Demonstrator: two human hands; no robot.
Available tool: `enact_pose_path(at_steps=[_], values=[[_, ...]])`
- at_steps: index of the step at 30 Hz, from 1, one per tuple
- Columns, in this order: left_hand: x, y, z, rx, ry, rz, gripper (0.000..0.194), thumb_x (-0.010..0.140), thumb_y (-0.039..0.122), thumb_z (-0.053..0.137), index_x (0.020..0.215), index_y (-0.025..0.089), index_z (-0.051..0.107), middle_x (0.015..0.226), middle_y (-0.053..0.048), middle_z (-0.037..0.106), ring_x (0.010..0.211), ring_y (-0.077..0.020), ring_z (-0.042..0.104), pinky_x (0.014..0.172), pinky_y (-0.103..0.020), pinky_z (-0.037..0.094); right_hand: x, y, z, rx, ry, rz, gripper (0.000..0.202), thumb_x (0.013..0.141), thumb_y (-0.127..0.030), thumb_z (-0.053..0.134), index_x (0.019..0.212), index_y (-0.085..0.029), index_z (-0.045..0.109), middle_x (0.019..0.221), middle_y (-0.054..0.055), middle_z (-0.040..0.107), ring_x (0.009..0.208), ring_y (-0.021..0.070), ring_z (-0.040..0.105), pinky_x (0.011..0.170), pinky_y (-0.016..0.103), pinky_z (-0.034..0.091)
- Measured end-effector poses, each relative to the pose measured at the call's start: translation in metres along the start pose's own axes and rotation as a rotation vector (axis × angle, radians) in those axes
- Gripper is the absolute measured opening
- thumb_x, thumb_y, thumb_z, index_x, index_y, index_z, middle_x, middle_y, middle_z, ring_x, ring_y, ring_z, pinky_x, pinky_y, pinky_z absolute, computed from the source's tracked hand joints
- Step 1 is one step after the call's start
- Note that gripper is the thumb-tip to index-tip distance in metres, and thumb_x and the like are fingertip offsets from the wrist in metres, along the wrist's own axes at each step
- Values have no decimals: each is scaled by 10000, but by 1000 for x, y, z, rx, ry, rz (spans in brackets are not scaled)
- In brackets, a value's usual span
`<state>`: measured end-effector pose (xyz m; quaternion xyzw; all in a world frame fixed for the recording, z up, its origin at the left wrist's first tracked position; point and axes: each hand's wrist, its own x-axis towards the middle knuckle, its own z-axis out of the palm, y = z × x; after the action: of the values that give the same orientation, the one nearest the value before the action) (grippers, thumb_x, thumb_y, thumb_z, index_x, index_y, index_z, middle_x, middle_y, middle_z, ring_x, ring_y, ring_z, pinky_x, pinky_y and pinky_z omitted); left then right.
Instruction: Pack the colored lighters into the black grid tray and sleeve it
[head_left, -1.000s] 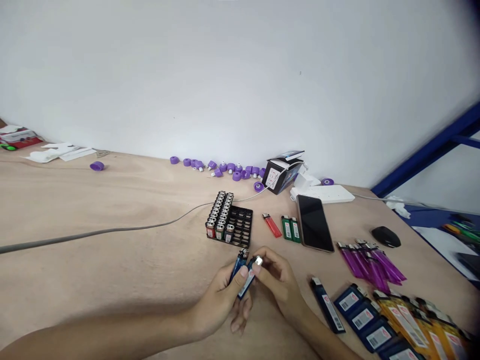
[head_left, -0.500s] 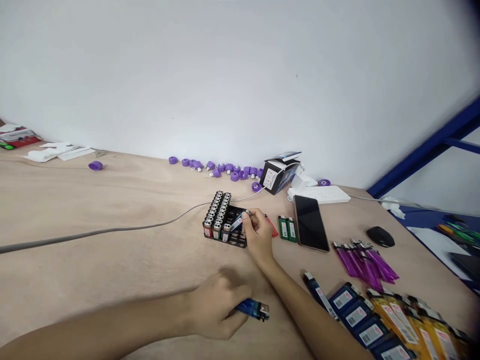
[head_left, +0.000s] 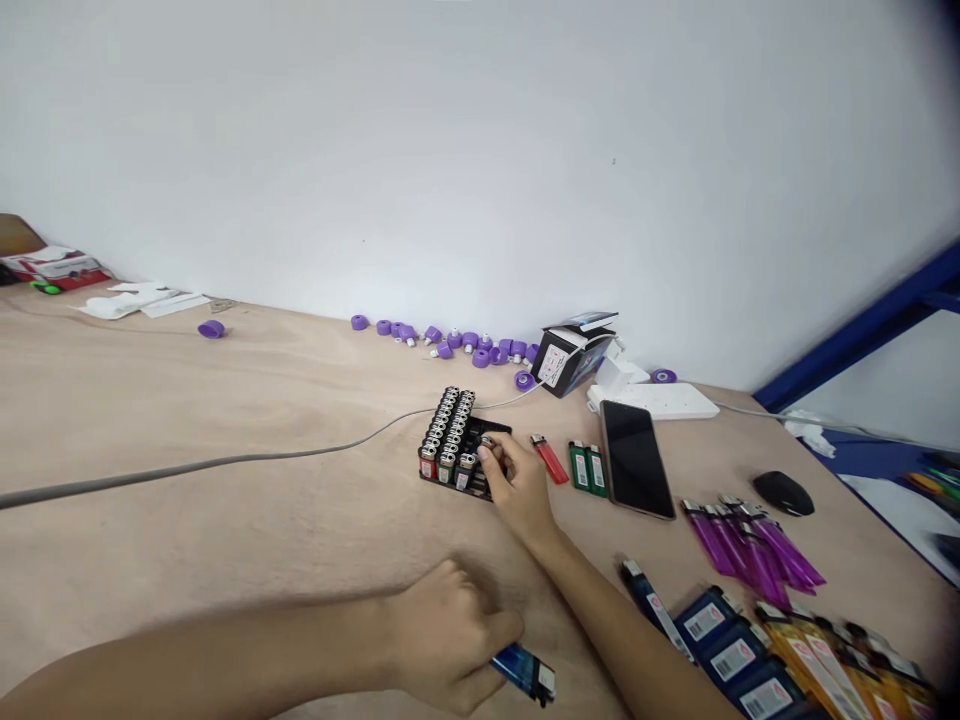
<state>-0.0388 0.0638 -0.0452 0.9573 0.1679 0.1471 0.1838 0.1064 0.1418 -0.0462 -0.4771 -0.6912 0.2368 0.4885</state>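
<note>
A black rack (head_left: 480,490) stands mid-table, its left rows filled with upright lighters (head_left: 448,425). My right hand (head_left: 517,485) is at the rack's right part, thumb and fingers closed on a lighter (head_left: 486,442) whose metal top shows; its body is mostly hidden. Nearer the front, my left hand (head_left: 450,635) grips a blue lighter (head_left: 523,672), its metal end pointing right. A red lighter (head_left: 550,460) and two green lighters (head_left: 587,468) lie right of the rack. Purple (head_left: 750,545), dark blue (head_left: 731,655) and yellow lighters (head_left: 832,665) lie at the front right.
A phone (head_left: 637,460), a black mouse (head_left: 784,493) and a white power strip (head_left: 667,401) are on the right. A black box (head_left: 574,360) and several purple caps (head_left: 469,342) sit near the wall. A grey cable (head_left: 262,457) crosses the table; papers (head_left: 142,302) lie back left.
The lighter in my right hand has gone from tilted to more upright in the rack. My left hand still grips the blue lighter, now slightly further right. The view has shifted a little.
</note>
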Motion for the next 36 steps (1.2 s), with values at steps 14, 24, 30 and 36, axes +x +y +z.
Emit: enact_pose_path(at_steps=[14,24,30,36], values=[[-2,-2,7,-3,49,10,117,868,260,574,760,232,541,498,15,485,419,-162,379,452,-312,194,-7,4,1,-162,-60,-221,311,995,-269,388,1122,-150,646,983,154,711,931,286,651,833,426,506],[4,-1,-8,-388,192,-125,175,825,265,553,688,209,459,545,36,433,481,-124,369,473,-278,256,-9,1,-3,-171,-31,-273,291,996,-210,368,1106,-177,636,953,106,707,887,244,651,775,383,510],[11,-13,-14,-1154,360,-440,455,939,563,409,691,185,464,474,65,359,428,-84,307,443,-231,252,-31,-11,-15,65,78,-360,246,980,-302,387,1037,-186,596,692,8,535,585,172,536,548,304,429],[14,-17,-15,-1251,321,-457,431,856,484,544,581,202,370,465,71,328,421,-61,266,423,-215,228,-43,-29,-13,92,4,-419,102,901,-177,469,821,-203,526,682,4,466,614,171,483,554,301,378]])
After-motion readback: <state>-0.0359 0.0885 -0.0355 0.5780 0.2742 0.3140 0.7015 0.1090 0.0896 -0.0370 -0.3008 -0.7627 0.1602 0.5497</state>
